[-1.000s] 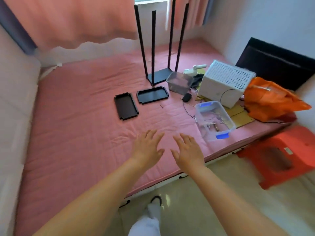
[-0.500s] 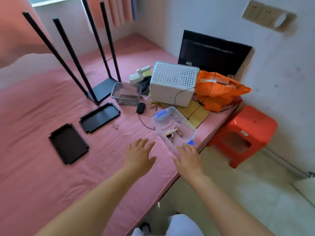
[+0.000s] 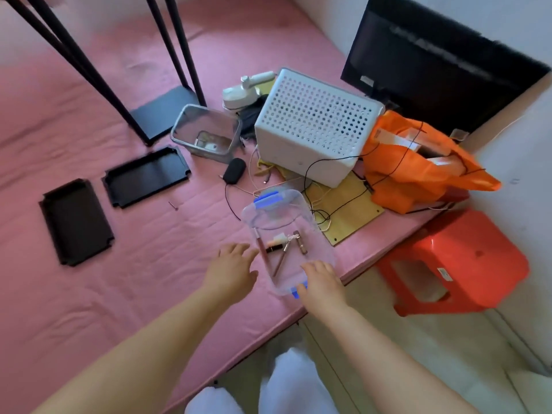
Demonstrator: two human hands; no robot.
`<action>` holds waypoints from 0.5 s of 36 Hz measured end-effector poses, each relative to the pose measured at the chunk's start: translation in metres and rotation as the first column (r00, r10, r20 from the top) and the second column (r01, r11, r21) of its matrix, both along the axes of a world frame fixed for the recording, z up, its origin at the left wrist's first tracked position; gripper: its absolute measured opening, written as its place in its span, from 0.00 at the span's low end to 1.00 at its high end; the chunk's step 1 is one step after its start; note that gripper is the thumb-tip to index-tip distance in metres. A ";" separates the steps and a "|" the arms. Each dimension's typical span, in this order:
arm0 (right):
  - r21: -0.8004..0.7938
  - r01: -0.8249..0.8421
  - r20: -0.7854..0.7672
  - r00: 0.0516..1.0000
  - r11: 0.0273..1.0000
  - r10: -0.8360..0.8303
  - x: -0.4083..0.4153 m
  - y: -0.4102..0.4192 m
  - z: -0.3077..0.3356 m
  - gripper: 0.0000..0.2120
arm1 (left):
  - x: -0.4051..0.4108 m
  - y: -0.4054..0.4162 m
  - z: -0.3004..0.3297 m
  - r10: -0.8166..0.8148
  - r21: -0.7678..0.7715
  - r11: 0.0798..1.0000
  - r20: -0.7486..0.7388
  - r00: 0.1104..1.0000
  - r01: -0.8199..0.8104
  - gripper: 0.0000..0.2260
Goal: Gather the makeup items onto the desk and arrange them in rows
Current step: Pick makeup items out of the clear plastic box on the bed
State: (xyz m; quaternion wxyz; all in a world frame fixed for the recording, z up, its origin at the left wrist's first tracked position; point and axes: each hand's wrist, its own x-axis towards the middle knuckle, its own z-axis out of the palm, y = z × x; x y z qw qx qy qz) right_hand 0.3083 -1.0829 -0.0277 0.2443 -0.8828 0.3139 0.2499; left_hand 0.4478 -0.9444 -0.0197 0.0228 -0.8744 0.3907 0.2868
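Observation:
A clear plastic box [image 3: 319,234] with blue clips lies on the pink mattress [image 3: 89,294] near its front edge. Inside it are several makeup items: two long brown pencils [image 3: 263,249], a dark tube [image 3: 273,249] and a small brown bottle [image 3: 300,242]. My left hand [image 3: 231,271] hovers with fingers spread at the box's left side, fingertips close to its wall. My right hand [image 3: 321,283] rests on the box's near end by the blue clip; I cannot tell whether it grips. No desk is in view.
A second clear bin [image 3: 206,131], a white perforated box [image 3: 316,124], an orange bag [image 3: 418,162], cables and a black monitor [image 3: 433,64] crowd the far right. Two black trays [image 3: 77,222] and a black rack [image 3: 167,112] lie left. A red stool [image 3: 460,258] stands beside the bed.
The view has swung right and closer to the clear box. Both hands have advanced to it, the right one now on its near end.

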 end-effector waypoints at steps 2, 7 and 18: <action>0.062 0.003 -0.036 0.999 0.998 0.000 0.008 -0.017 -0.014 0.23 | 0.003 -0.017 -0.014 0.027 0.014 1.000 -0.011 1.000 -0.027 0.22; 0.172 0.091 -0.092 0.993 0.981 -0.076 0.021 -0.043 -0.057 0.23 | 0.005 -0.050 -0.053 0.121 -0.003 0.993 -0.089 0.989 -0.122 0.21; 0.103 0.054 -0.181 0.983 0.993 -0.035 0.046 -0.057 -0.169 0.21 | 0.019 -0.099 -0.169 0.248 0.055 0.969 -0.165 0.955 -0.242 0.21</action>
